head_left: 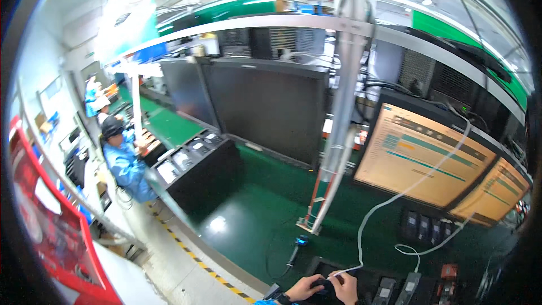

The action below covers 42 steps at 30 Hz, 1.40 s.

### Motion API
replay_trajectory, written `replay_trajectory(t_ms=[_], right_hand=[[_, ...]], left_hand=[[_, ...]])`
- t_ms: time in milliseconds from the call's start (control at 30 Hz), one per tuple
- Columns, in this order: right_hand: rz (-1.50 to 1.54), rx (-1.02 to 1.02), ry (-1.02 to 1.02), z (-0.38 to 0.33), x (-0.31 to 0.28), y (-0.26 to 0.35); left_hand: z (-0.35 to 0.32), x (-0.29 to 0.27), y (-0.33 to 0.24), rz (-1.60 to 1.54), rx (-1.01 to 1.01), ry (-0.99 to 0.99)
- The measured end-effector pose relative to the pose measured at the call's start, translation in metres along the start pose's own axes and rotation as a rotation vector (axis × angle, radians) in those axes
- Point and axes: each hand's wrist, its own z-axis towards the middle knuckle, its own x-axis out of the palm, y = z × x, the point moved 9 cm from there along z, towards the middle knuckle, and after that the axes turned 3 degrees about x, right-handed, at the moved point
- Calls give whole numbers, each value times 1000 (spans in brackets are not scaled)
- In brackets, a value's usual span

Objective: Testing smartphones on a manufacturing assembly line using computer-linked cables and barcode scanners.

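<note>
At the lower edge of the view my left hand (pixel 305 288) and my right hand (pixel 345 289) are close together. Between them is a small black device (pixel 323 286), partly covered by my fingers. My left hand is closed on this device. A white cable (pixel 361 231) comes down from the lit monitor and ends at my right hand, whose fingers pinch it beside the device. Whether the cable's end is plugged in cannot be made out. Just right of my hands lie dark handheld devices (pixel 385 291), one of them (pixel 409 289) with a second white cable at its top.
Two lit monitors (pixel 423 152) stand at the right, a large dark monitor (pixel 265 110) further left. A metal post (pixel 339 118) rises from the green bench (pixel 254 192). A black tool with a blue light (pixel 299 244) lies beyond my hands. Co-workers (pixel 121 158) sit along the left.
</note>
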Motion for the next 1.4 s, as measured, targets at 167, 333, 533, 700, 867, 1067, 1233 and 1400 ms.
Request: replay_trajectory(t_ms=[167, 333, 533, 700, 867, 1067, 1233, 1400], right_hand=[[-212, -115, 119, 0, -1, 13], [-126, -91, 114, -2, 3, 26], [-217, -139, 156, -8, 0, 20], [-276, -191, 157, -12, 1, 31], [-244, -146, 100, -13, 0, 21], [-262, -123, 101, -11, -2, 5], [67, 86, -128, -16, -13, -77], [-192, 78, -367, -41, -42, -63]], left_hand=[[-2, 8, -12, 12, 54, 80], [-5, 9, -3, 67, 57, 103], [-6, 13, -7, 7, 78, 121], [-8, 10, -18, 26, 82, 84], [-7, 4, -22, 97, 113, 9], [5, 15, 6, 19, 88, 143], [53, 19, 73, 37, -38, -203], [57, 3, 37, 9, -19, -527]])
